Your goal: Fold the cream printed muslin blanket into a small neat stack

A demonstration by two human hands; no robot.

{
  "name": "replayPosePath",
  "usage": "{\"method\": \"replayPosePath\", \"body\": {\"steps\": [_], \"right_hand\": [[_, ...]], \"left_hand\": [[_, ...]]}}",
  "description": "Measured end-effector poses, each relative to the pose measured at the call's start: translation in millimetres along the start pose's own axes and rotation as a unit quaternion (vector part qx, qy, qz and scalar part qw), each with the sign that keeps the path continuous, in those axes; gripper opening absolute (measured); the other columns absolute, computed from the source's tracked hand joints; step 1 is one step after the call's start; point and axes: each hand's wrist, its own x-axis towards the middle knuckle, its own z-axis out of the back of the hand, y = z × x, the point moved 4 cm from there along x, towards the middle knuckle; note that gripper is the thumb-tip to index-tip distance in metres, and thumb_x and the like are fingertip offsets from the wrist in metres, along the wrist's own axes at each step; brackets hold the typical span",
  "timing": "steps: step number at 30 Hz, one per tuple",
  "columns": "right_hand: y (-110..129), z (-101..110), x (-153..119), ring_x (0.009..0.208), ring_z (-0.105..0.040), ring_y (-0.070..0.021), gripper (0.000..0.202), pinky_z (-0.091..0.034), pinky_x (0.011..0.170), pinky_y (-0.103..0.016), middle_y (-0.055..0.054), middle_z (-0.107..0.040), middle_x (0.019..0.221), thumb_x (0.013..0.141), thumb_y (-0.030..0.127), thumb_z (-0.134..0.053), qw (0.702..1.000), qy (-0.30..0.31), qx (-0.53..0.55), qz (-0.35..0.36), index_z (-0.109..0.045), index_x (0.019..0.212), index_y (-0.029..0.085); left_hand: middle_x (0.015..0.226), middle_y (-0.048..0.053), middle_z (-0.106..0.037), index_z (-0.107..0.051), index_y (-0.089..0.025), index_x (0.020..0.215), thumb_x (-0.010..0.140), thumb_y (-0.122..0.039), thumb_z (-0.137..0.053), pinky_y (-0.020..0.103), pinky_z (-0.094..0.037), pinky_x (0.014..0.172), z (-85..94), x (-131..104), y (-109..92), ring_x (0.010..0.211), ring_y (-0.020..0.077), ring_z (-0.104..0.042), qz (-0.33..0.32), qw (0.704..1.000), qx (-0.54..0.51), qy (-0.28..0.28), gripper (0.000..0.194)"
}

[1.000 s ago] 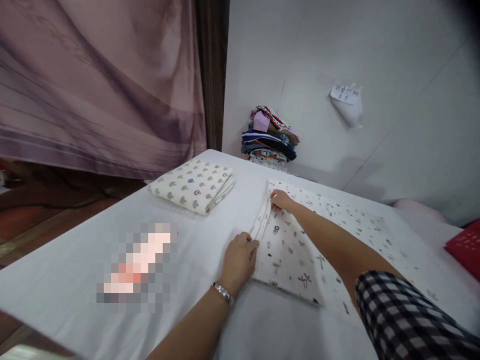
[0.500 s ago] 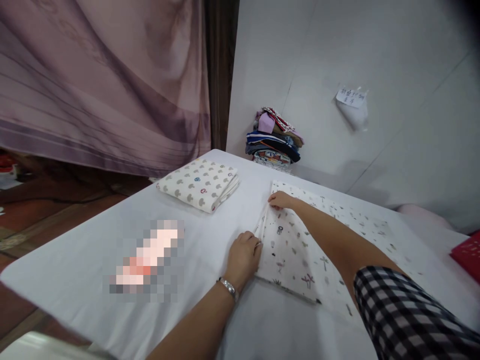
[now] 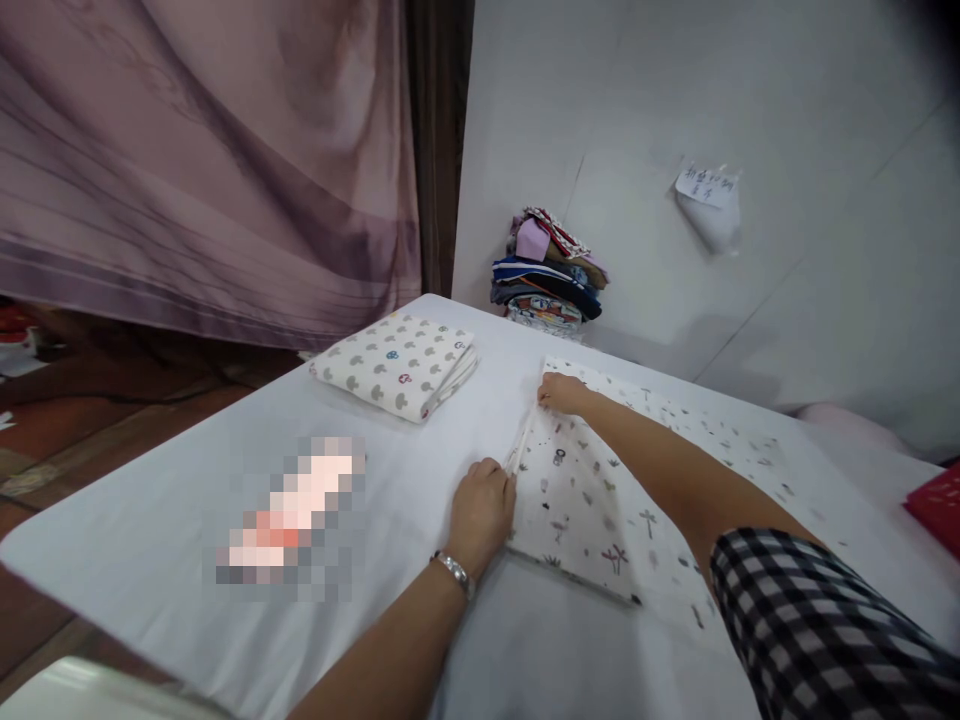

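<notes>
Cloth (image 3: 574, 490), part folded, on the right-hand part of the table (image 3: 150, 540).
The right hand (image 3: 561, 393) has its fingers closed in a pinch on the cloth's edge, toward the table's far side; the left hand (image 3: 482, 512) curls at that edge, nearer the table's front, its grip hidden. Beneath, layers look already folded; a flatter stretch toward the table's right end seems not yet folded. A finished-looking bundle (image 3: 390, 365) lies at the table's far left corner.
</notes>
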Motion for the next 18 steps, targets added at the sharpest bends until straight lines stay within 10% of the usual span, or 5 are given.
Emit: {"method": "replayPosePath", "body": {"steps": [18], "right_hand": [[4, -2, -5, 0.114, -0.048, -0.0226, 0.014, -0.043, 0.089, -0.032, -0.01, -0.057, 0.12, 0.086, 0.021, -0.055, 0.989, -0.045, -0.051, 0.134, -0.066, 0.094, 0.018]], "left_hand": [[0.098, 0.006, -0.056, -0.061, -0.018, 0.091, 0.084, -0.024, -0.051, 0.035, -0.038, 0.078, 2.0, -2, 3, 0.093, 0.021, -0.049, 0.027, 0.998, 0.052, -0.006, 0.013]]}}
